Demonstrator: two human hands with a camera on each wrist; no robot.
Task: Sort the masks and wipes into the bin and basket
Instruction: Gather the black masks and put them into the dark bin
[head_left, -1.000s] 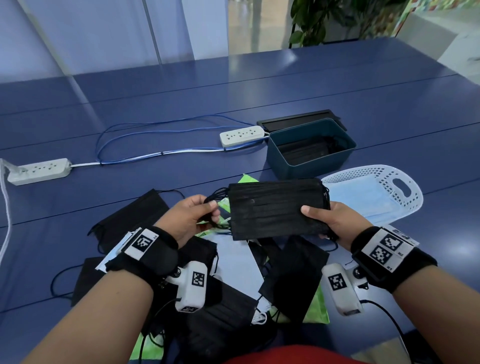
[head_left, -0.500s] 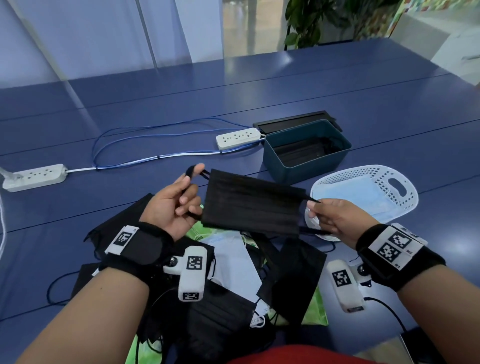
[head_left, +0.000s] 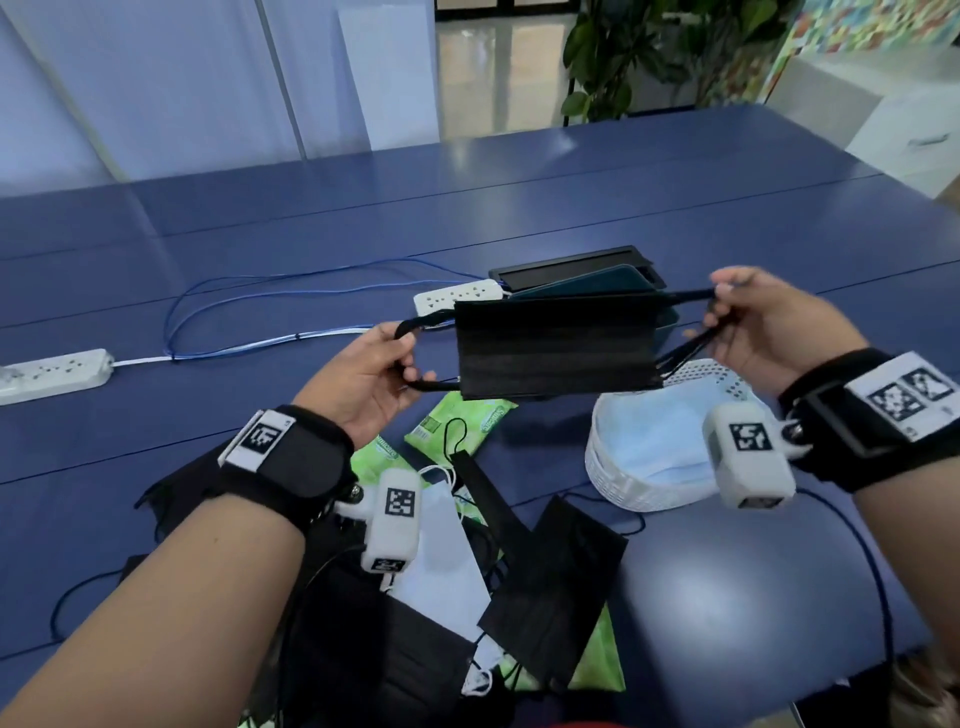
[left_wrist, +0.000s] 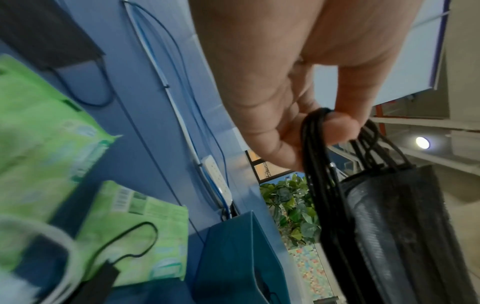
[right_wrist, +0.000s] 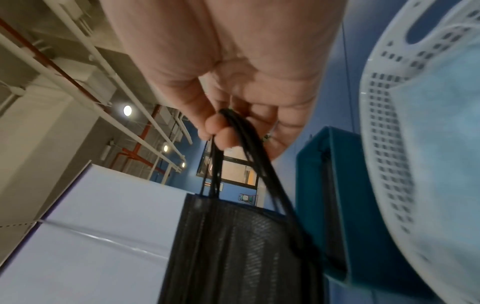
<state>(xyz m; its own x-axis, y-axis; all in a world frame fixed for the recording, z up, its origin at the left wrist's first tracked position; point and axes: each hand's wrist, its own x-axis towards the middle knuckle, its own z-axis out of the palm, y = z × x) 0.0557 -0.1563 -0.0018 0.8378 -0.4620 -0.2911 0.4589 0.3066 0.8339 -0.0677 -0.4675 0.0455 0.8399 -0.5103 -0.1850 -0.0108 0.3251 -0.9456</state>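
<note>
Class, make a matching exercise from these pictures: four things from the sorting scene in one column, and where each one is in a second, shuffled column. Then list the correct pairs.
Things
1. stack of black masks
2. light blue masks
3. green wipe packs
4. white power strip

Places
A. lying in the white basket
B. far left on the blue table
C. held by the ear loops between the left hand and right hand
D. on the table, below the raised stack

Pairs: 1-C, 2-A, 3-D, 4-B
</note>
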